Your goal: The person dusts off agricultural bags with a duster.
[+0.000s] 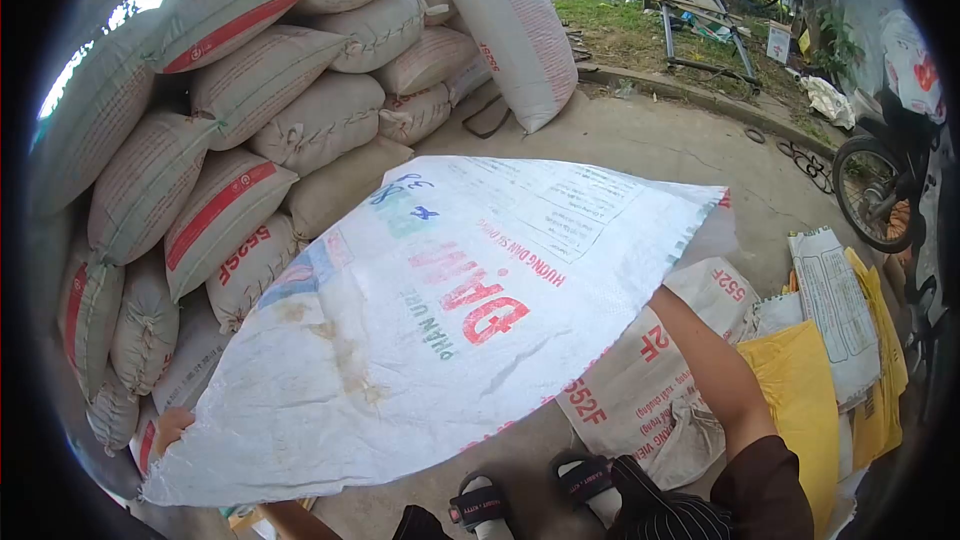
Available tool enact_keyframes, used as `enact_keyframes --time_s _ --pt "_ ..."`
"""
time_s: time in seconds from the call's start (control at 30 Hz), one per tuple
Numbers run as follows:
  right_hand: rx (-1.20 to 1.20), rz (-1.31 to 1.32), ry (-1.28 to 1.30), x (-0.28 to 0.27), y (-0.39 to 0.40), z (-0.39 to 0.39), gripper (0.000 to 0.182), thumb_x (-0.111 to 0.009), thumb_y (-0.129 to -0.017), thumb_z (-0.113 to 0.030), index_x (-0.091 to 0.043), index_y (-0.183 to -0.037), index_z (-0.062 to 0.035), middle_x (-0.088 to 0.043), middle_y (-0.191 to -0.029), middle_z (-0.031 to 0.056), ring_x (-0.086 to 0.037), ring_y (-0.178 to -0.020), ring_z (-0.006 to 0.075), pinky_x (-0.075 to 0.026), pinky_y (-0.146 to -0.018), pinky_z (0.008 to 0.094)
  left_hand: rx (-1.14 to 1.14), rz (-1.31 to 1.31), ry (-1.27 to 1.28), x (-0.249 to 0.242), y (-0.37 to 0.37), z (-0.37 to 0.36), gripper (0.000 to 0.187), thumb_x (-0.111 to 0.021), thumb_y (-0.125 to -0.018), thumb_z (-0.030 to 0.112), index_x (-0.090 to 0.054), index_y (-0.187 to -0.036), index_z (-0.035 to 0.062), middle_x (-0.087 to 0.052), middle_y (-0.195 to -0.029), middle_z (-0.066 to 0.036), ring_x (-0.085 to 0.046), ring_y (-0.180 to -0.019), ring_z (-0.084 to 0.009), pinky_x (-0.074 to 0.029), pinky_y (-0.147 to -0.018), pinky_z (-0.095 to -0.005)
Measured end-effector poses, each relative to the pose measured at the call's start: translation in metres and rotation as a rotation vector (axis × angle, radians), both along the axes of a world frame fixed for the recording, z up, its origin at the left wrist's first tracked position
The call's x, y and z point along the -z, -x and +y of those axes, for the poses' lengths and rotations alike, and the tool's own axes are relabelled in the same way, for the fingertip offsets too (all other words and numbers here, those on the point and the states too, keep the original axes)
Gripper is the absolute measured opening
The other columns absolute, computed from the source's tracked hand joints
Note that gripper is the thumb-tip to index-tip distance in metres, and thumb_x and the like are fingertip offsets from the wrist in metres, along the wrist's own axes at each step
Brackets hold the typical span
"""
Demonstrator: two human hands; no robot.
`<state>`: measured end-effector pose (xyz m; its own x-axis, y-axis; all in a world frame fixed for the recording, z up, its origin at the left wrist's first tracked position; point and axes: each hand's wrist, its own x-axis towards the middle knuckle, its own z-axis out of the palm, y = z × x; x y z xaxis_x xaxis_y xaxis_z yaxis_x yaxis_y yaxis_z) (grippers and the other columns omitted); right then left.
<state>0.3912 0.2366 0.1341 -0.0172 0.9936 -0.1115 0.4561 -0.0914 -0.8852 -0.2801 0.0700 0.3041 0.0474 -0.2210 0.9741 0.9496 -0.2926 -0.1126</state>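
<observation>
A white woven sack (pixel 400 340) with red, green and blue print is spread out in front of me, with brown stains on its lower left part. At its lower left edge my left hand (pixel 173 427) is closed on the fabric, the fingers partly covered by it. My right forearm reaches up to the sack's right side. The right hand itself is hidden behind the fabric, so its fingers do not show.
Filled sacks (pixel 320 120) are stacked at the left, and one upright filled sack (pixel 515 45) leans there. Flat printed sacks (pixel 650 380) and yellow sacks (pixel 795 380) lie at the right. A motorbike wheel (pixel 875 195) and a metal frame (pixel 700 15) stand farther off.
</observation>
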Motion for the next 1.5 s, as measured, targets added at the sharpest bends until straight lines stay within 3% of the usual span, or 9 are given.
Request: enact_keyframes --time_s 0.17,0.4,0.63,0.93,1.07,1.17,1.3,1.37,1.5 --pt "0.153 0.083 0.02 0.03 -0.079 -0.036 0.035 -0.046 -0.087 -0.035 -0.06 -0.082 -0.0024 -0.05 -0.052 0.0046 -0.04 -0.036 0.0145 -0.03 -0.033 0.0297 0.113 -0.195 0.171 0.044 -0.021 0.006 0.053 -0.045 -0.082 0.052 -0.05 -0.104 0.0039 -0.057 -0.09 -0.011 -0.058 -0.077 -0.0268 -0.046 -0.068 -0.0374" --pt "0.375 0.209 0.023 0.078 -0.09 -0.093 0.034 -0.046 -0.086 -0.034 -0.059 -0.085 -0.0023 -0.048 -0.051 0.0038 -0.038 -0.035 0.0138 -0.029 -0.033 0.0292 0.273 -0.458 0.389 0.117 -0.024 0.01 0.058 -0.043 -0.081 0.054 -0.047 -0.108 0.0032 -0.055 -0.096 -0.012 -0.055 -0.083 -0.0278 -0.044 -0.072 -0.0384" --pt "0.615 0.39 0.003 0.052 -0.202 -0.057 0.034 -0.046 -0.086 -0.034 -0.058 -0.087 -0.0023 -0.047 -0.05 0.0029 -0.037 -0.034 0.0132 -0.028 -0.032 0.0286 0.441 -0.661 0.591 0.137 -0.044 0.012 0.062 -0.041 -0.081 0.056 -0.044 -0.112 0.0026 -0.052 -0.101 -0.013 -0.053 -0.088 -0.0288 -0.041 -0.076 -0.0394" --pt "0.903 0.605 -0.022 0.09 -0.299 -0.116 0.033 -0.046 -0.086 -0.033 -0.056 -0.091 -0.0022 -0.045 -0.049 0.0018 -0.035 -0.034 0.0123 -0.026 -0.032 0.0279 0.631 -0.945 0.844 0.159 -0.068 0.01 0.068 -0.038 -0.08 0.059 -0.039 -0.117 0.0018 -0.048 -0.108 -0.015 -0.049 -0.095 -0.0301 -0.038 -0.081 -0.0406" --pt "1.037 0.692 -0.023 0.118 -0.308 -0.157 0.033 -0.046 -0.085 -0.033 -0.056 -0.092 -0.0021 -0.045 -0.048 0.0013 -0.034 -0.033 0.012 -0.026 -0.031 0.0276 0.707 -1.079 0.966 0.176 -0.079 0.0 0.07 -0.037 -0.08 0.06 -0.038 -0.119 0.0015 -0.047 -0.111 -0.015 -0.048 -0.098 -0.0307 -0.037 -0.084 -0.0411" --pt "1.141 0.749 -0.025 0.112 -0.296 -0.138 0.033 -0.046 -0.085 -0.033 -0.056 -0.093 -0.0021 -0.044 -0.048 0.001 -0.034 -0.033 0.0117 -0.025 -0.031 0.0274 0.765 -1.187 1.06 0.189 -0.089 -0.006 0.072 -0.036 -0.08 0.061 -0.036 -0.121 0.0012 -0.046 -0.113 -0.016 -0.047 -0.101 -0.0311 -0.036 -0.085 -0.0416" --pt "1.249 0.812 -0.044 0.129 -0.302 -0.196 0.033 -0.046 -0.085 -0.033 -0.055 -0.094 -0.0021 -0.044 -0.047 0.0006 -0.033 -0.033 0.0114 -0.025 -0.031 0.0271 0.857 -1.319 1.172 0.202 -0.106 -0.005 0.075 -0.035 -0.079 0.062 -0.034 -0.123 0.0009 -0.044 -0.117 -0.016 -0.045 -0.104 -0.0316 -0.035 -0.088 -0.0421" --pt "1.136 0.851 0.197 0.114 -0.32 -0.234 0.037 -0.049 -0.082 -0.034 -0.051 -0.103 -0.003 -0.031 -0.046 -0.0027 -0.026 -0.033 0.0092 -0.02 -0.031 0.0252 0.891 -1.391 1.245 0.209 -0.11 -0.01 0.077 -0.035 -0.079 0.063 -0.033 -0.124 0.0007 -0.043 -0.118 -0.017 -0.044 -0.105 -0.0319 -0.034 -0.089 -0.0424" --pt "1.398 0.66 0.081 0.076 -0.28 -0.229 0.045 -0.042 -0.087 -0.046 -0.052 -0.098 -0.0028 -0.02 -0.047 -0.005 -0.02 -0.033 0.0082 -0.016 -0.031 0.0235 0.94 -1.554 1.414 0.231 -0.118 -0.023 0.079 -0.034 -0.079 0.064 -0.031 -0.126 0.0004 -0.042 -0.121 -0.017 -0.043 -0.108 -0.0325 -0.033 -0.091 -0.0429"
